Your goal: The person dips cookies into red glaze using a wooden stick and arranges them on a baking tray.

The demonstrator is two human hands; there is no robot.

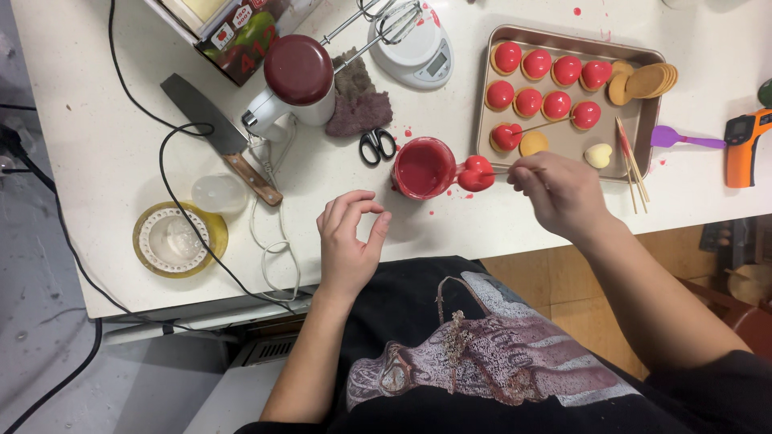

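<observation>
My right hand point(563, 193) pinches a thin wooden skewer with a red glazed heart-shaped piece point(476, 173) on its tip, held just right of a cup of red glaze point(423, 167). My left hand point(347, 241) hovers over the white table, fingers curled and apart, holding nothing. A metal baking tray point(643, 128) beyond my right hand holds several red glazed pieces on round biscuits, one skewered red piece point(506, 137), a white heart point(597, 155), a plain biscuit and loose skewers point(630, 161).
Black scissors point(376, 145), a brown cloth, a hand mixer point(297, 80), a kitchen scale point(414, 48), a knife point(221, 137) and a yellow juicer point(178, 239) lie left. A purple spatula point(683, 139) and orange thermometer gun point(744, 145) lie right. Cables trail over the table edge.
</observation>
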